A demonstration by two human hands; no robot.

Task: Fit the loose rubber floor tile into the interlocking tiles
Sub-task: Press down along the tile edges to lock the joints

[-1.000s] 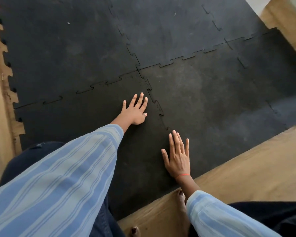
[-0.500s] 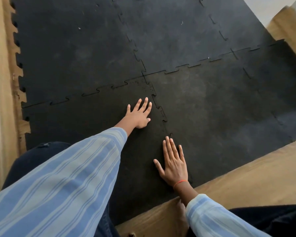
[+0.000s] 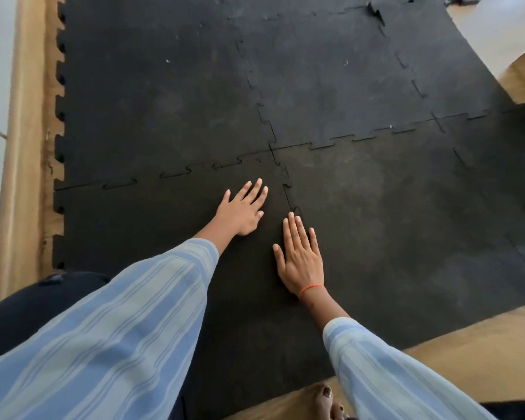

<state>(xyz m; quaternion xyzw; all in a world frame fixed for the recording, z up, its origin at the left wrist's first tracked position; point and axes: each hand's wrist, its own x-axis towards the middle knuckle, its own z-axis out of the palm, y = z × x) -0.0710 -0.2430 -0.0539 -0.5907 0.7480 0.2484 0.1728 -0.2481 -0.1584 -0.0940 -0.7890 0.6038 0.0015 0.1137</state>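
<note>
Black rubber tiles with puzzle-cut edges cover the floor. The near-left tile [image 3: 140, 231] lies under both palms. My left hand [image 3: 243, 209] rests flat on it, fingers spread, close to its far-right corner. My right hand [image 3: 299, 257] lies flat beside the jagged seam [image 3: 288, 195] that joins this tile to the near-right tile [image 3: 406, 225]. The far seam [image 3: 176, 174] toward the back-left tile [image 3: 164, 101] shows thin gaps along its tabs. Neither hand holds anything.
Brown wooden flooring [image 3: 28, 147] borders the mat on the left and runs along the near right [image 3: 467, 353]. A lifted tile corner [image 3: 376, 10] sticks up at the far edge. My bare toes [image 3: 328, 398] and dark-clothed knee [image 3: 28, 301] are at the bottom.
My right hand has slid forward along the seam toward my left hand. My left hand stays pressed near the corner. The view has tilted up, showing more of the far tiles.
</note>
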